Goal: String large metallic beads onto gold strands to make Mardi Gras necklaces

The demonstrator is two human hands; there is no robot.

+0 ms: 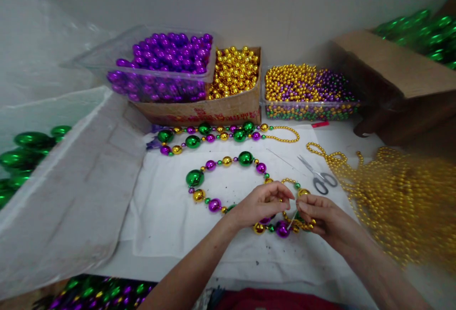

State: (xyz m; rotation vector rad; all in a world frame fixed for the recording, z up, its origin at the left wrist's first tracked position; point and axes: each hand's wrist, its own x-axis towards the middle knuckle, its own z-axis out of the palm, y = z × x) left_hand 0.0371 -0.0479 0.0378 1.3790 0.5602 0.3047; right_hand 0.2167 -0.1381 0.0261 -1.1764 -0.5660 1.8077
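On a white cloth (167, 234) lies a loop-shaped bead necklace (214, 205) of green, purple and gold balls. Both my hands are at its right end, fingertips almost meeting. A short white string (292, 218) runs up from the beads between them. My left hand (261, 203) is closed in a pinch at the string's upper end. With thumb and forefinger, my right hand (317, 210) pinches the string too, and small gold beads hang below its fingers. The exact grip points are partly hidden. Scissors (318, 177) and a long thin needle (285, 159) lie just beyond my right hand.
A second necklace (193, 141) lies farther back. Behind it stand a clear tub of purple balls (160, 82), a cardboard box (171, 112) with gold balls, and a tub of small mixed beads (309, 89). Gold bead strands (402, 205) heap at right; a white-lined box (71, 186) stands left.
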